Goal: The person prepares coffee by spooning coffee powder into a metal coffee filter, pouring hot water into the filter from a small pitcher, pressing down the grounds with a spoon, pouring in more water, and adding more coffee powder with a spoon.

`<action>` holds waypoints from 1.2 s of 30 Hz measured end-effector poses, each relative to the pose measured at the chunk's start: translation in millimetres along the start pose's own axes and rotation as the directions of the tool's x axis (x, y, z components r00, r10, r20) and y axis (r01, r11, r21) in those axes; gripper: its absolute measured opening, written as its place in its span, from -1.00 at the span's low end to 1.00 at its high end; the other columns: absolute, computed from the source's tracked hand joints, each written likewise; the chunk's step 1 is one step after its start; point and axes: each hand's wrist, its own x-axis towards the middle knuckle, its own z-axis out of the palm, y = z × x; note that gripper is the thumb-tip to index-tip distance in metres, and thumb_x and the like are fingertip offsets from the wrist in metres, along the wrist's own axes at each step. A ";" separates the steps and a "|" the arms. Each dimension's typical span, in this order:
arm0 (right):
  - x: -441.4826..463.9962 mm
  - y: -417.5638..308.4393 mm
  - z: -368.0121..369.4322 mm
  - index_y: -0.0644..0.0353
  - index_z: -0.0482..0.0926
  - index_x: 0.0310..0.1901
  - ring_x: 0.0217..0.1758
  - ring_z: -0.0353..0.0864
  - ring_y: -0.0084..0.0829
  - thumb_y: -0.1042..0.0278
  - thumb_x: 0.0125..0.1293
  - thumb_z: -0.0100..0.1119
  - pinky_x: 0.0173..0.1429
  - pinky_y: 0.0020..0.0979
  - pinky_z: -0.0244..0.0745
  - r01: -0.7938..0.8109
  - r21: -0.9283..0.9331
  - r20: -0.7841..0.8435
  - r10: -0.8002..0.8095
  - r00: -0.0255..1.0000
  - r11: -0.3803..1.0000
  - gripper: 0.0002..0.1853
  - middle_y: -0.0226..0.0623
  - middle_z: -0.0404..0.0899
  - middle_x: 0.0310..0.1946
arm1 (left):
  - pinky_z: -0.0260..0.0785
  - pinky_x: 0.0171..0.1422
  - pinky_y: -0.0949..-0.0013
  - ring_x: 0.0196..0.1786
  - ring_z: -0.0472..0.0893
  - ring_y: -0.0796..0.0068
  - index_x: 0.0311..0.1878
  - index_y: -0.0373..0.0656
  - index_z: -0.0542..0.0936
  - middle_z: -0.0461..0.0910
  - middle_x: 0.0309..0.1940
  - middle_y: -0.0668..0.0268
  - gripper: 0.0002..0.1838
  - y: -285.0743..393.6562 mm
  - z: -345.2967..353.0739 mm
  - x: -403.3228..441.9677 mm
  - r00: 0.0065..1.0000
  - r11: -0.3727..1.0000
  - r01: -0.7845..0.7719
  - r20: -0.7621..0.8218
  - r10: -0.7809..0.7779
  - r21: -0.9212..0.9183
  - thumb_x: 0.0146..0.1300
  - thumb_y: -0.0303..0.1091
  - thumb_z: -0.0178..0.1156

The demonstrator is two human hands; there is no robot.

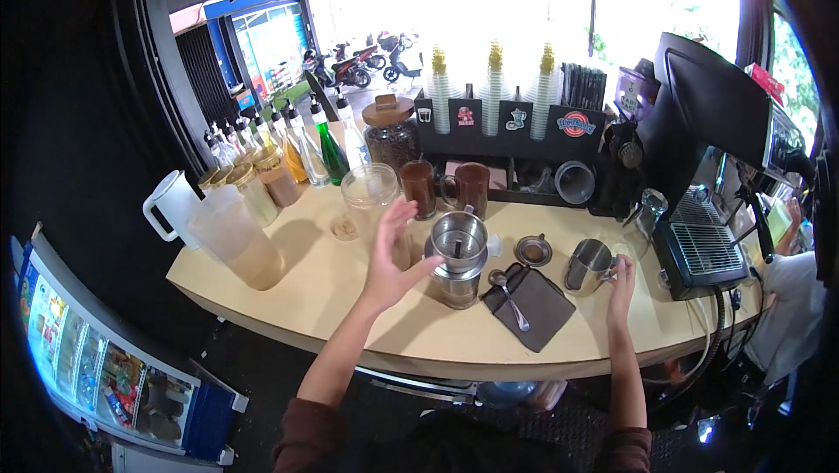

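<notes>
My left hand has its fingers spread, between a clear jar and a metal drip coffee filter. Its thumb reaches the filter's rim, but I cannot tell whether it touches. The filter sits on top of a metal cup. At the right, my right hand grips the handle of a steel milk pitcher, tilted with its mouth towards me. Between the hands lie a folded dark cloth, a spoon on it, and a small round metal lid.
Two brown mugs and a coffee bean jar stand behind. Plastic pitchers and several bottles are at the left. An espresso machine takes up the right end. Beyond it, another person's white clothing shows.
</notes>
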 end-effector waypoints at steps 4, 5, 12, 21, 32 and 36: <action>8.1 -12.0 -14.4 0.13 0.45 0.03 -0.03 0.40 -0.58 0.06 0.48 -0.09 0.02 -0.48 0.30 0.062 -0.054 -0.167 -0.070 0.983 0.997 -0.67 -0.42 0.44 -0.11 | 0.21 0.31 0.17 0.29 0.37 0.31 0.32 -0.19 0.24 0.36 0.22 0.15 -0.16 -25.6 -50.6 -13.7 0.972 0.988 0.074 -0.232 -0.041 0.136 -0.02 -0.36 0.46; 10.9 -19.9 -20.0 0.13 0.45 0.04 -0.01 0.40 -0.56 0.09 0.48 -0.09 0.04 -0.49 0.28 0.070 -0.111 -0.225 -0.094 0.970 0.991 -0.69 -0.40 0.44 -0.10 | 0.21 0.31 0.17 0.29 0.37 0.31 0.32 -0.19 0.24 0.36 0.22 0.15 -0.16 -37.8 -58.6 -15.6 0.970 0.988 0.074 -0.240 -0.039 0.138 -0.02 -0.36 0.46; -4.2 -168.3 67.1 0.24 0.38 0.08 0.13 0.38 -0.43 0.30 0.42 -0.02 0.23 -0.37 0.25 0.413 -0.225 0.189 -0.376 0.907 0.883 -0.71 -0.29 0.41 0.00 | 0.28 0.28 0.21 0.22 0.43 0.24 0.32 -0.28 0.20 0.40 0.18 0.12 0.04 -101.0 -72.2 -11.9 0.947 0.928 0.321 -0.095 -0.308 0.190 -0.22 -0.18 0.59; -53.4 -250.6 234.4 0.26 0.42 0.04 0.05 0.45 -0.09 0.43 0.32 0.08 0.21 -0.19 0.34 0.743 0.068 0.794 -0.487 0.364 0.666 -0.73 -0.07 0.43 -0.03 | 0.27 0.34 0.20 0.23 0.43 0.22 0.28 -0.30 0.26 0.41 0.14 0.08 0.06 -111.0 -90.6 -12.3 0.961 0.960 0.277 0.027 -0.276 -0.048 -0.35 -0.23 0.62; -73.2 -223.6 349.4 0.37 0.57 -0.18 -0.19 0.60 -0.03 0.57 0.17 0.09 -0.04 -0.20 0.50 0.805 0.134 0.922 -0.370 0.113 0.579 -0.82 -0.02 0.59 -0.27 | 0.26 0.30 0.12 0.19 0.41 0.12 0.24 -0.14 0.37 0.40 0.11 0.15 0.05 -111.7 -137.9 -19.9 0.999 0.993 -0.029 0.039 0.024 0.119 -0.50 -0.17 0.59; -77.0 -226.2 371.9 0.32 0.55 -0.07 -0.13 0.58 -0.05 0.42 0.19 0.13 0.03 -0.20 0.46 0.824 -0.257 0.944 0.314 0.103 0.505 -0.72 0.02 0.57 -0.27 | 0.25 0.30 0.08 0.20 0.40 0.09 0.24 -0.10 0.38 0.40 0.11 0.15 0.06 -112.6 -142.9 -16.4 0.989 0.964 -0.147 0.047 0.140 0.223 -0.52 -0.15 0.59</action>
